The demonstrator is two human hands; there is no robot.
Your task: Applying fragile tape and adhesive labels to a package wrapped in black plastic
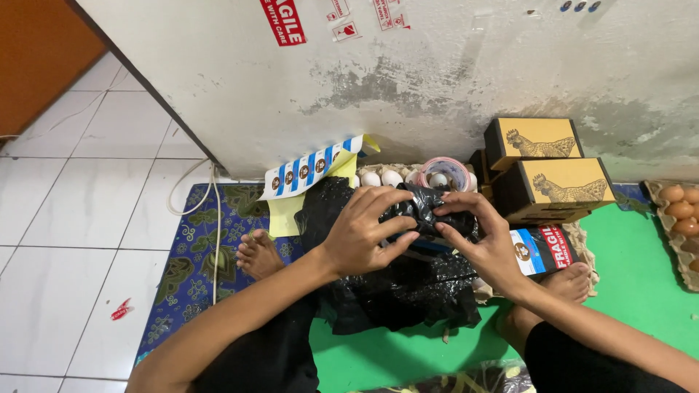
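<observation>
I sit on the floor with both hands on a bundle wrapped in black plastic (393, 280) between my legs. My left hand (364, 229) grips the top fold of the plastic from the left. My right hand (480, 233) pinches the same fold from the right. The fingers of both hands nearly meet at the crumpled top of the black plastic wrap (426, 207). What lies inside the wrap is hidden.
Two yellow-and-black boxes with a hen drawing (557, 182) are stacked by the wall. A tape roll (445, 171) and white eggs (382, 178) lie behind the bundle. A tray of brown eggs (681, 211) is at right, a sticker sheet (309, 167) at left. Green mat (641, 276), patterned blue rug (193, 255).
</observation>
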